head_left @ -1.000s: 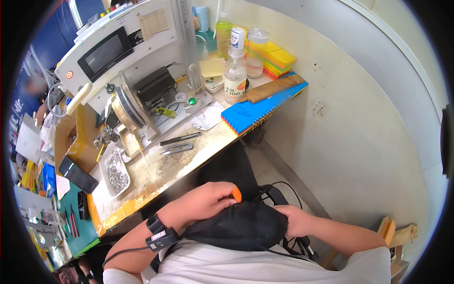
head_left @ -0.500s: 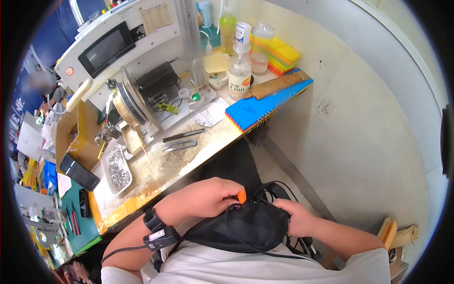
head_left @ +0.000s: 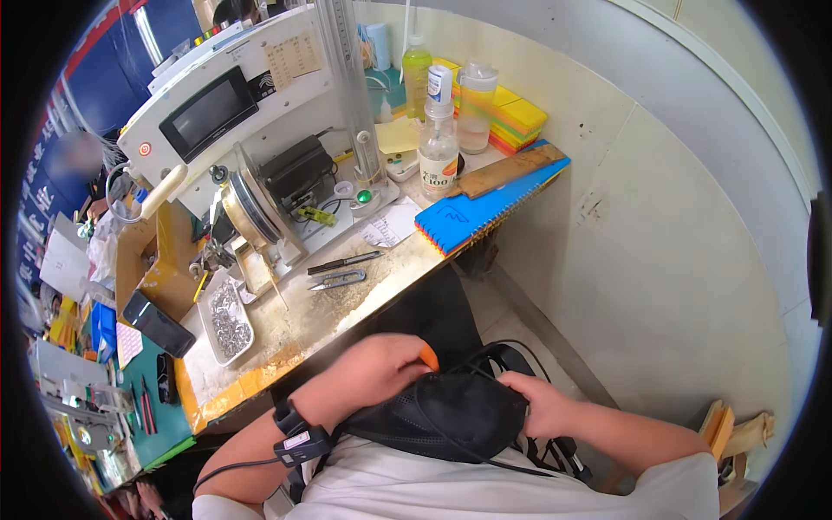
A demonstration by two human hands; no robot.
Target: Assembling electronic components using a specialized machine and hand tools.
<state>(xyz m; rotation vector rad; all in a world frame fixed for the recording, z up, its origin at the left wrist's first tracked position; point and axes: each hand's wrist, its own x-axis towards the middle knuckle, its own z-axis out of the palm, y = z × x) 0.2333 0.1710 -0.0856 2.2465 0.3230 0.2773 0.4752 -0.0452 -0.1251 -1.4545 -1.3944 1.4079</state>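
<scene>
A black mesh pouch [head_left: 459,420] lies on my lap against the white shirt, with a black cord [head_left: 425,400] across its front. My left hand [head_left: 381,368] is closed in a pinch at the pouch's upper edge, an orange cover on one fingertip; what exactly sits between those fingers is hidden. At the opposite side, my right hand [head_left: 542,406] grips the pouch's right edge between thumb and fingers. A dark strap with a small box [head_left: 302,444] and cable is on my left wrist. More black cables [head_left: 498,354] loop behind the pouch.
The workbench ahead holds a white tray of small metal parts [head_left: 227,322], thread snips [head_left: 338,280], a phone [head_left: 159,322] and a machine with a screen [head_left: 208,113]. A spray bottle [head_left: 439,154] stands by blue spiral notebooks [head_left: 485,204]. A wall rises on the right.
The whole view has shifted slightly, so the bench sits lower and further right. My left hand has moved a little left along the pouch; my right hand keeps its hold.
</scene>
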